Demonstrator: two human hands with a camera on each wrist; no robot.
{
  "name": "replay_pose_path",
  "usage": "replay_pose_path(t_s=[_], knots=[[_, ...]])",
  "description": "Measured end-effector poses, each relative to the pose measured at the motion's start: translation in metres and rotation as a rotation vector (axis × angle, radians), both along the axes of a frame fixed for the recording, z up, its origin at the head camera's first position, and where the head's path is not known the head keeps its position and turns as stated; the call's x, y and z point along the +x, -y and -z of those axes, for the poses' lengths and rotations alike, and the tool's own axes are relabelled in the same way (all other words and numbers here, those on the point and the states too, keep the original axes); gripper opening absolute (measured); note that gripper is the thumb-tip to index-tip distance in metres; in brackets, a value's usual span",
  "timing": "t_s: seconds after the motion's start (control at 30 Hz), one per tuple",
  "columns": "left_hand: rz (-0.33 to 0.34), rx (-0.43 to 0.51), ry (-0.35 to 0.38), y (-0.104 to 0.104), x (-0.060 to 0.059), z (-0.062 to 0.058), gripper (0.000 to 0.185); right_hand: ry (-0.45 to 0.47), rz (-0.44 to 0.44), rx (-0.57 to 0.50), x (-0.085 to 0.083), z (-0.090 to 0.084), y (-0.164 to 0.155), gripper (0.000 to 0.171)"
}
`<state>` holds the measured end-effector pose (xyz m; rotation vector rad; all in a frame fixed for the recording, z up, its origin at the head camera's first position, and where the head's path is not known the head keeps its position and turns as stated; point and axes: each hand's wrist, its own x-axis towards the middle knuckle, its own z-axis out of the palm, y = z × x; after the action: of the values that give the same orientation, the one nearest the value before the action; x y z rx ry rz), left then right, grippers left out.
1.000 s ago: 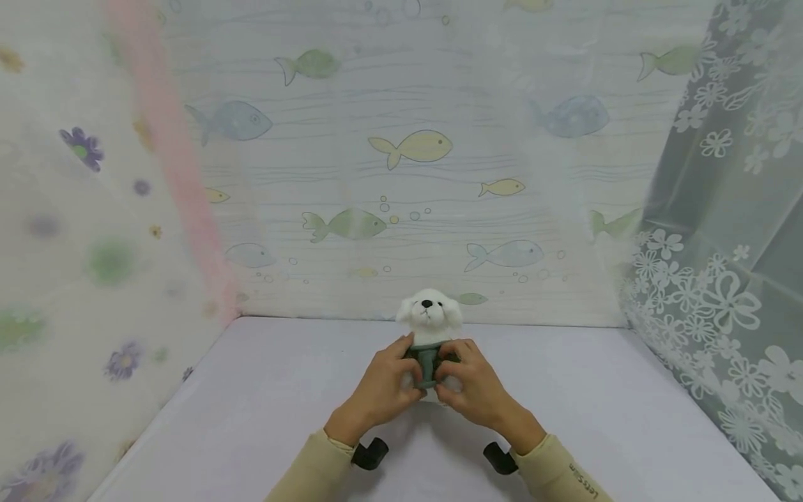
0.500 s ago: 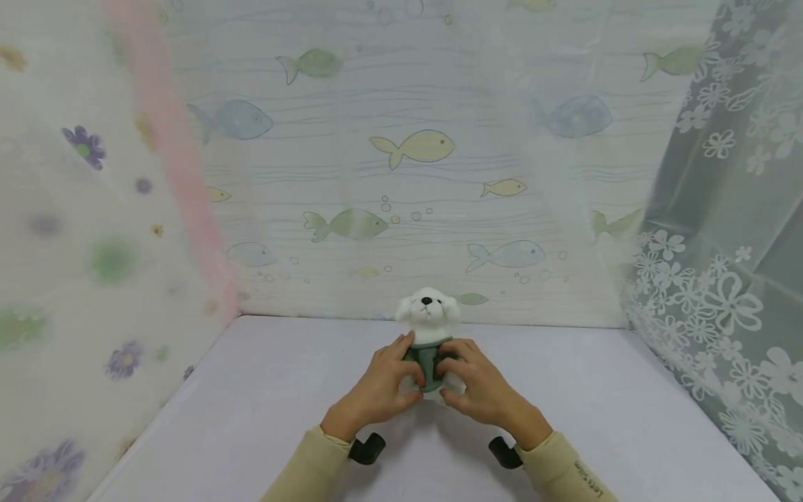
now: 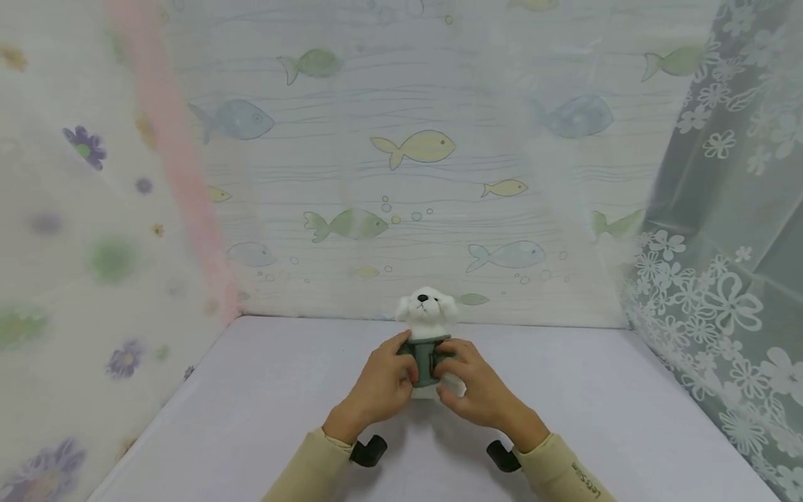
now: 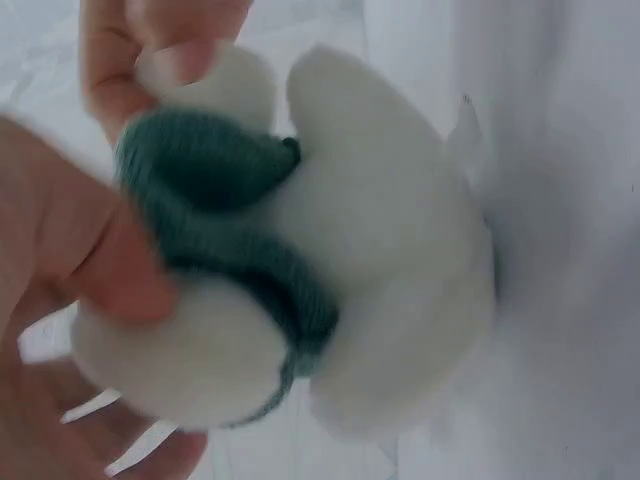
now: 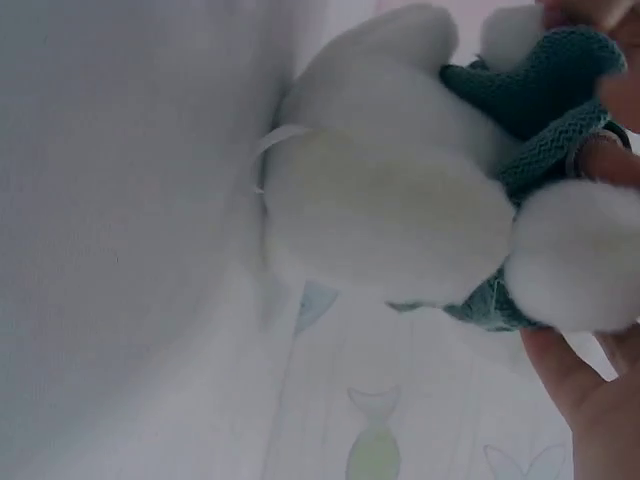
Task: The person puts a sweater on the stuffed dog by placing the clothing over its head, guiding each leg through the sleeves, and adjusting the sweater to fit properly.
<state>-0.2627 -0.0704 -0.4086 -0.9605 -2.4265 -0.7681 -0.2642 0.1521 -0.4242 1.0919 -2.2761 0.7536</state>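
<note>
A white plush dog [image 3: 429, 317] sits upright on the table, wearing a green knitted vest [image 3: 425, 362]. Its head faces the camera in the head view. My left hand [image 3: 383, 387] grips its left-hand side in that view, my right hand [image 3: 473, 383] the opposite side. In the left wrist view, the thumb [image 4: 130, 280] lies over the vest's edge and a white paw [image 4: 200, 345], with fingers behind. The right wrist view shows the rounded white legs and bottom [image 5: 385, 215] against the tabletop; a finger [image 5: 612, 160] reaches into the knit by an armhole.
The white-covered table [image 3: 282, 376] runs back to a curtain [image 3: 414, 84] printed with fish. A flowered sheet [image 3: 75, 265] hangs at the left, a lace-patterned one [image 3: 721, 293] at the right. Black wrist mounts [image 3: 369, 452] stick out below both sleeves.
The vest's front has shifted slightly up and looks wider spread between the hands. The plush dog's head has turned slightly to the left. Both hands keep their hold on its sides.
</note>
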Motion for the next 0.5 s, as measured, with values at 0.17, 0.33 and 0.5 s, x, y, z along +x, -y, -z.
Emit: replay_pose_path(t_s=[0.17,0.33,0.5], knots=[[-0.055,0.178,-0.120,-0.005,0.001,-0.001,0.025,0.054,-0.018,-0.108,0.002,-0.002,0.002,0.042],[-0.029,0.148,-0.117,-0.008,0.003,-0.003,0.012,0.100,-0.065,-0.134,0.001,-0.001,0.006,0.068],[-0.108,0.095,-0.067,-0.010,0.010,-0.005,0.030,0.180,-0.176,-0.196,0.002,0.002,0.009,0.071]])
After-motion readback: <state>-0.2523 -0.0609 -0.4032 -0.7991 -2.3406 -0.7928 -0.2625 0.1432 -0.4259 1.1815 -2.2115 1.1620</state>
